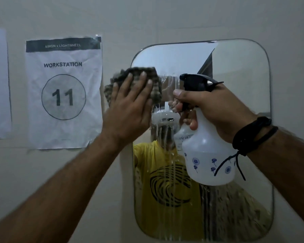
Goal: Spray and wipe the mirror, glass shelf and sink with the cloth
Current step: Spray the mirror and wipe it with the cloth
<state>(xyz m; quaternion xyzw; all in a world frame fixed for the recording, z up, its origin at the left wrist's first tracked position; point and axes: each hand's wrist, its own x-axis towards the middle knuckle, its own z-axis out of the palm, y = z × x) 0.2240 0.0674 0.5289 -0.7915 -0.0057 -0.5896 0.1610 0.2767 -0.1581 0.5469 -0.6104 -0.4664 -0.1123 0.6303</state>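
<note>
Head view, nearest first: right hand (pixel 216 109) grips spray bottle (pixel 209 155) by its neck, nozzle toward the glass, kept ready. Left hand (pixel 130 106), fingers flat, presses cloth (pixel 154 76) on mirror (pixel 239 81) at its upper left edge, above running drips. Beyond: wall, workstation sign (pixel 63 92).

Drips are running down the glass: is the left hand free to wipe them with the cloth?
Probably yes: the left hand already presses the cloth to the mirror, and the drips lie unobstructed just below.
</note>
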